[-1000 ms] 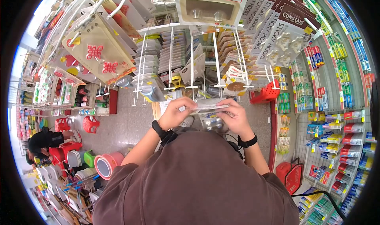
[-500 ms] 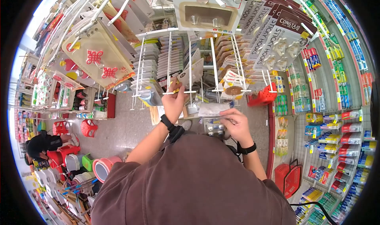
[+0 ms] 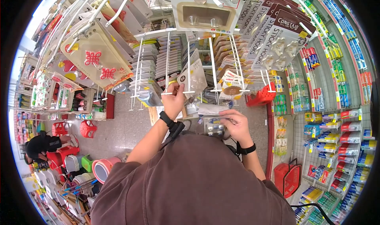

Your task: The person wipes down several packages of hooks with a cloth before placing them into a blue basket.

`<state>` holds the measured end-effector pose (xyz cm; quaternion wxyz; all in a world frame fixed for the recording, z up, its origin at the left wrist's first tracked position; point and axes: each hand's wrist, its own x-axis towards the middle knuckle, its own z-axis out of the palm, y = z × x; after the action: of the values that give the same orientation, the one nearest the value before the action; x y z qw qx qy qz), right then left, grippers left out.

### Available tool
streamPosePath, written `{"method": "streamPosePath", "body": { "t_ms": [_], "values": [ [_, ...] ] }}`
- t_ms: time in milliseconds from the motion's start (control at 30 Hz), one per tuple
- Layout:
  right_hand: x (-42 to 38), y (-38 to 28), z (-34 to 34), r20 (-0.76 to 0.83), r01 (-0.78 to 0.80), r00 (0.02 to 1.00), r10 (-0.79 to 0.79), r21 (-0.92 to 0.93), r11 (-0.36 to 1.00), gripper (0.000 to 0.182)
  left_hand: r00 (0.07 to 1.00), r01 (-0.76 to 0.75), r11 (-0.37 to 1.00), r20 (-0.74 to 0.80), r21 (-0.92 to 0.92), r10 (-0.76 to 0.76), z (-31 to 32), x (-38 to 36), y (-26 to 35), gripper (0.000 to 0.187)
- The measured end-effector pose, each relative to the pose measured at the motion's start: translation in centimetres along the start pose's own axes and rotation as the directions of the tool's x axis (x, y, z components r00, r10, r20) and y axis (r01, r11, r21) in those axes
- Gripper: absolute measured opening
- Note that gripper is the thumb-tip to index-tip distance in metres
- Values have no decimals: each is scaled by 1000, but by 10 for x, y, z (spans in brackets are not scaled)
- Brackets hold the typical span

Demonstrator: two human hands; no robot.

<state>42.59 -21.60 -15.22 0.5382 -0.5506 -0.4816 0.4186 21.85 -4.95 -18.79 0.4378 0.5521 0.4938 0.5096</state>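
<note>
My left hand [image 3: 173, 100] is raised at the front end of a white hook rail, its fingers bent round a small item with a yellow edge that I cannot make out fully. Right beside it hangs a clear and white package [image 3: 194, 79], tilted on its rail. My right hand [image 3: 236, 123] pinches a clear package [image 3: 214, 127] with a white card top and round metallic pieces inside, held in front of my chest. Rows of thin packages [image 3: 170, 58] hang behind my left hand.
Sticky hook packs [image 3: 279, 47] hang at upper right, a pack with red knots [image 3: 97, 58] at upper left. A red basket [image 3: 287, 178] stands at lower right. Red stools [image 3: 88, 129] and a person bending over [image 3: 39, 146] are at left. Stocked shelves line the right.
The package beside my left hand has swung and shows more of its face. My left hand has shifted slightly, while my right hand stays nearly still with its package.
</note>
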Motion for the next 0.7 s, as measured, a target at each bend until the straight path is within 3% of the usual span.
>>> {"method": "streamPosePath", "body": {
  "t_ms": [67,133,200,267,367,533,600,700],
  "values": [
    [2,1,0,24,18,1000,-17,-41,999,14,991,96,992,101,-85,-87,-9,-6,4,12],
    [6,-6,1,36,22,999,-19,-74,997,13,988,89,989,133,-121,-73,-20,-15,2,15],
    [9,-13,3,48,23,999,-18,-111,994,13,983,-84,996,164,13,81,-34,-22,-12,15],
    [13,-15,5,48,29,999,-24,-119,992,13,983,-13,1000,184,-25,17,-44,-27,-6,13],
    [17,-13,9,79,64,995,-56,-113,992,13,921,-233,965,347,117,180,-56,-31,19,5],
    [24,-18,17,134,100,987,-84,-117,988,13,883,-190,975,453,118,118,-66,-43,17,13],
    [21,-16,17,123,100,989,-86,-110,989,13,860,-308,942,463,134,216,-68,-39,15,14],
    [19,-16,17,106,119,988,-109,-91,989,14,803,-375,913,548,160,234,-68,-37,35,17]
  ]
}}
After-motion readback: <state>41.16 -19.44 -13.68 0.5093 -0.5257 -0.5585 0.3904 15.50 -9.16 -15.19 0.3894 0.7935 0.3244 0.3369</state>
